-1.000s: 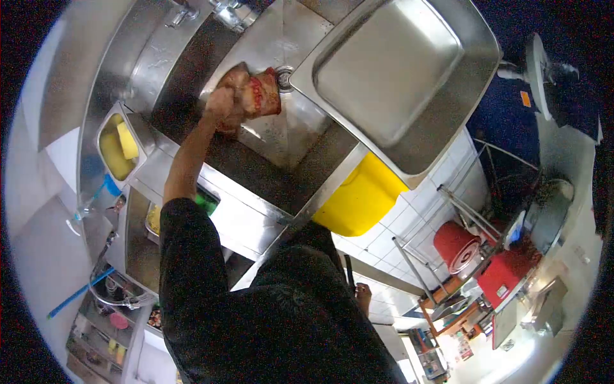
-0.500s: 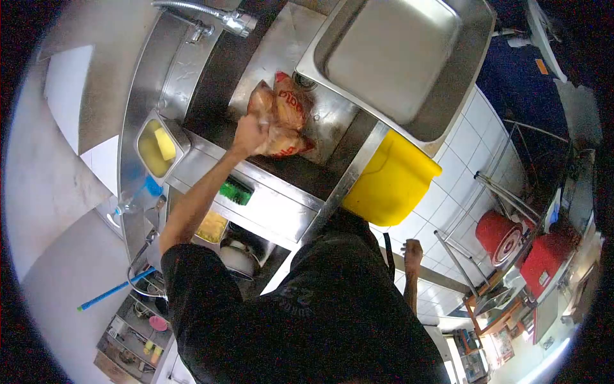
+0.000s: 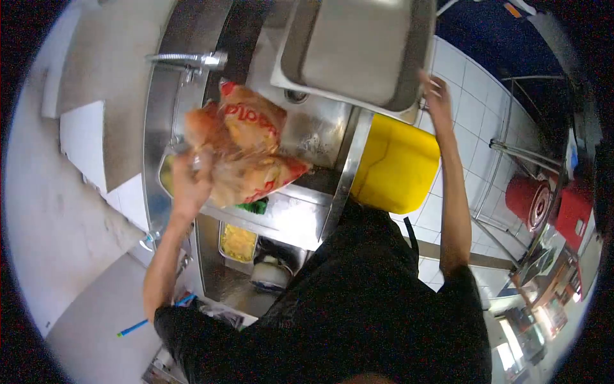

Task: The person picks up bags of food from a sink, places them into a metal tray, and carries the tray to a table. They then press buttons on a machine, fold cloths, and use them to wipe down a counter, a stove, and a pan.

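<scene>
My left hand (image 3: 193, 182) is closed on gathered clear plastic food bags (image 3: 252, 121) with red lettering and pale orange contents. They hang raised over the near-left edge of the metal sink (image 3: 323, 137), blurred by motion. The fingers partly disappear among the folds of plastic. Out to the right, my right hand (image 3: 437, 96) is open, fingers apart, with its fingertips right at the rim of a large steel tray (image 3: 358, 48). That tray spans the far right of the sink.
Below the tray's near side stands a yellow bin (image 3: 396, 166). A flexible tap (image 3: 192, 61) reaches over the sink from the left. On a lower shelf sit a container of yellow food (image 3: 238, 242) and a pot (image 3: 271, 274). Red buckets (image 3: 528, 198) stand farther right.
My left hand has lifted the bags from the sink floor and brought them left and nearer. My right hand has risen from beside my body to the tray's rim. The view has shifted.
</scene>
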The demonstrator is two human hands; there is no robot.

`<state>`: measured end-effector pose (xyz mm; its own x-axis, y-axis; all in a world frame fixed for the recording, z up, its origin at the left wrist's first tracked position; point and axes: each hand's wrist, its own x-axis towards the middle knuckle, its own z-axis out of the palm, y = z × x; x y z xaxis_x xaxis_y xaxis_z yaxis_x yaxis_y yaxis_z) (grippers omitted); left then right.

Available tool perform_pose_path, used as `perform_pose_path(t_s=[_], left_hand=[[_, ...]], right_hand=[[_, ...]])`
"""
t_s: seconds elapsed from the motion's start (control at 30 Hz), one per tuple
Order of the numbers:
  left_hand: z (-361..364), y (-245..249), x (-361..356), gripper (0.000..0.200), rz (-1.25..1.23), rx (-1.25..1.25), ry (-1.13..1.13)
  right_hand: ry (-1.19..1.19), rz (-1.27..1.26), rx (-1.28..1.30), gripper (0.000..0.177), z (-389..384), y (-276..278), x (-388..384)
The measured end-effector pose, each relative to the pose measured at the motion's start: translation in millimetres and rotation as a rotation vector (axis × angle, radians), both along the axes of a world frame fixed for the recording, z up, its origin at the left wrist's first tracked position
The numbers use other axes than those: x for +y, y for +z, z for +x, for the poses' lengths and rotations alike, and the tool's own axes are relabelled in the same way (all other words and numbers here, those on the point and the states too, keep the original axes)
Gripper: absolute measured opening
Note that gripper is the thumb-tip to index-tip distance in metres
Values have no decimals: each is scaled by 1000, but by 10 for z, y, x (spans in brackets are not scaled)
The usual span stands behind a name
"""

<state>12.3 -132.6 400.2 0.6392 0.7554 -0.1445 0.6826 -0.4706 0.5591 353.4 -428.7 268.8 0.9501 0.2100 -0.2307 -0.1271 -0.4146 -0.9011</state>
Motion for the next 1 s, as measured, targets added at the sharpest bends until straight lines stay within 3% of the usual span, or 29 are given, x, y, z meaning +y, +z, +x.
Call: perform_pose_path(t_s=[0.03,0.1,0.17,0.23,0.27,0.3,0.33,0.4,0.43,0.47,0.53,0.6,0.63,0.73,0.77,0.8,0.83,0.9,0.93,1.0], left_hand=[[0,147,38,27,56,-20,-28],[157,572,-15,27,132,-66,-77],[404,1100,-186,28,-17,-62,-205],[563,1367,-293,27,55,-106,-293],[635,1494,-338,27,111,-140,-366],[738,1662,-419,24,29,-67,-367],[829,1755,-482,24,38,-82,-378],[993,1850,-659,22,44,-107,-531],[1082,1854,-743,19,93,-95,-591],[1180,1806,-803,19,96,-104,-607],[1345,1539,-906,15,345,-258,-893],[1478,1092,-974,16,-11,-15,-904],[1547,821,-1069,16,-37,10,-896],[1680,-335,-1399,23,38,136,-943],[1723,-773,-1502,26,106,184,-962],[1750,-1037,-1597,29,168,232,-984],[1833,-1009,-1642,29,168,228,-1017],[1862,-932,-1700,34,103,338,-814],[1765,-895,-1678,34,89,351,-838],[1552,-776,-1580,28,54,-216,-771]], right_hand=[[152,-63,-88,59,326,-335,147],[-6,-441,-357,42,471,-635,346],[57,154,-225,29,381,-716,241],[37,-136,-314,22,124,-607,58],[10,-63,-273,20,-136,-392,-38],[1,-62,-267,19,-292,-577,-230],[-33,99,-161,17,-560,-473,-400],[-7,-144,-222,15,-976,-369,-734],[-11,-82,-175,15,-1177,-275,-876],[-20,-18,-128,16,-1361,-194,-987],[-68,-12,-64,23,-1702,-391,-1214],[-41,77,-24,26,-1902,-103,-1303],[-23,19,5,27,-2035,-338,-1408],[-93,31,-79,25,-2130,-22,-1348],[-52,-45,-99,25,-2231,-424,-1462],[-76,-55,-93,25,-2270,-469,-1580],[-68,-70,-61,26,-2285,-499,-1658],[-86,-96,-3,26,-2380,-468,-1747],[-67,-80,-47,27,-2355,-362,-1758],[-62,-65,-100,29,-2259,-313,-1825]])
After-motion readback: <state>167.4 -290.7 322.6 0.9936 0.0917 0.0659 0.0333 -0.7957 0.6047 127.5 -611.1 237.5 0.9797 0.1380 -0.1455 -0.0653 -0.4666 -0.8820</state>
